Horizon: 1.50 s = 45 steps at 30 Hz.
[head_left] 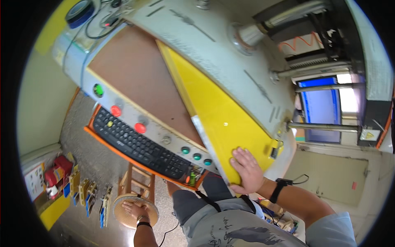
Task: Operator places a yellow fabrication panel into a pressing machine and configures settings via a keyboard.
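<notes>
My right hand (247, 172) lies flat on a yellow panel (224, 119), near its corner, with the fingers stretched out and the thumb by the pale edge. The panel sits at an angle over a brown board (135, 68) on the machine's bed, and its far side runs along under a large grey plate (205, 45). Down at the left, my left hand (135, 209) rests open on the round woven seat of a wooden stool (149, 218). Neither hand is wrapped round anything.
Along the machine's front are red buttons (140, 128) and green buttons (197, 156). Below them a black keyboard (138, 144) sits in an orange-edged tray. A tape roll (80, 14) lies at top left. Metal columns (325, 126) and a monitor (321, 109) stand at right.
</notes>
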Each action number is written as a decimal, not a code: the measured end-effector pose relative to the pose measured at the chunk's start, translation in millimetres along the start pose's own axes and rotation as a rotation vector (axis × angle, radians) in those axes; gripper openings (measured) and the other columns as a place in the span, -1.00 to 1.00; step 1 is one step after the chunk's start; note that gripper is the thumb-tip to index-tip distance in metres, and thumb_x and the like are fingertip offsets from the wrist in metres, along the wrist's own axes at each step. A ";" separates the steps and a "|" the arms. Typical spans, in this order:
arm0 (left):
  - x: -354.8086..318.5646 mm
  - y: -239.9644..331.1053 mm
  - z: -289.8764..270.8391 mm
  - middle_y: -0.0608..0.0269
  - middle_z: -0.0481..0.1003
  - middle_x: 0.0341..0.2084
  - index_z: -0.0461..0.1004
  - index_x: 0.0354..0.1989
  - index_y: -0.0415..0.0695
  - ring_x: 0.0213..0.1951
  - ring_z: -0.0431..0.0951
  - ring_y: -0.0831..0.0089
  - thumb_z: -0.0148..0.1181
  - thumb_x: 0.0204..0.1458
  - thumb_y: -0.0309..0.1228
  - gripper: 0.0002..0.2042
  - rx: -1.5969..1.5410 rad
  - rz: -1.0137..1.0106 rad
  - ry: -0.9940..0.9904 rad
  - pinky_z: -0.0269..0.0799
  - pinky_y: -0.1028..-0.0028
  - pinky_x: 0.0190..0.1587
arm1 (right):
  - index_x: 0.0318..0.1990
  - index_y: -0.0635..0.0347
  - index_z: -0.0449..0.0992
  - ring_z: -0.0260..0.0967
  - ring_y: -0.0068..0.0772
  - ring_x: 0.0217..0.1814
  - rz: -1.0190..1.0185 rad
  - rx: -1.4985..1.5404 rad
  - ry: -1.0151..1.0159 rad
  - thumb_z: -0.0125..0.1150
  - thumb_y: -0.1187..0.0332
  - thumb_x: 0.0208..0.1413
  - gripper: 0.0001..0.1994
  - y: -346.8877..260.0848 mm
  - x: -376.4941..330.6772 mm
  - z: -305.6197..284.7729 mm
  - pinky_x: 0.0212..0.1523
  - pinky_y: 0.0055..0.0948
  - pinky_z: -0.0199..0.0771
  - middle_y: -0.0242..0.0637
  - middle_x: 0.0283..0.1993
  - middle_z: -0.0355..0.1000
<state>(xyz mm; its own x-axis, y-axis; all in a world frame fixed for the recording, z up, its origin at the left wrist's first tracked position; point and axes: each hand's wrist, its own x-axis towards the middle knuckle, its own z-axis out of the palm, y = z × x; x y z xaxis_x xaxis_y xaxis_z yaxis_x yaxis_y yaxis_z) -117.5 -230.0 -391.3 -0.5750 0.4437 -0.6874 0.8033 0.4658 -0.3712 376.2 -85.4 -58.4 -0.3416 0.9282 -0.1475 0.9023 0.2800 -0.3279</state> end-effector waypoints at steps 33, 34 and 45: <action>-37.6 -28.1 30.9 -0.03 -0.06 0.59 -0.16 0.61 -0.18 0.59 -0.09 -0.03 0.28 -0.03 0.36 0.21 0.025 0.315 0.295 0.03 -0.17 0.46 | 0.47 0.30 0.22 -0.08 0.16 0.67 -0.010 0.084 -0.014 0.33 0.03 0.05 -0.13 1.9 -0.6 4.3 0.63 0.08 -0.12 0.09 0.60 0.04; -37.3 -31.4 33.1 -0.03 -0.06 0.59 -0.16 0.61 -0.17 0.58 -0.09 -0.03 0.27 -0.02 0.36 0.20 0.002 0.321 0.311 0.03 -0.18 0.46 | 0.47 0.30 0.22 -0.08 0.16 0.67 -0.011 0.086 -0.014 0.33 0.03 0.05 -0.13 1.6 -0.2 4.1 0.63 0.08 -0.12 0.09 0.60 0.04; -11.7 -41.0 47.0 0.04 -0.04 0.59 -0.12 0.62 -0.08 0.57 -0.07 -0.05 0.16 0.08 0.39 0.10 -0.256 0.389 0.506 0.04 -0.35 0.41 | 0.47 0.30 0.23 -0.03 0.20 0.66 -0.010 0.067 -0.012 0.34 -0.02 0.08 -0.13 4.6 -3.0 3.9 0.60 0.11 -0.07 0.11 0.60 0.04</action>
<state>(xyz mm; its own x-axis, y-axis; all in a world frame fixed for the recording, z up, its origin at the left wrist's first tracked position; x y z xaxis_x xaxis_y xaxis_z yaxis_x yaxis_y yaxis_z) -136.4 -290.3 -397.4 -0.3044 0.8893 -0.3412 0.9397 0.3390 0.0452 380.4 -87.8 -63.1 -0.3542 0.9222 -0.1549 0.8791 0.2719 -0.3915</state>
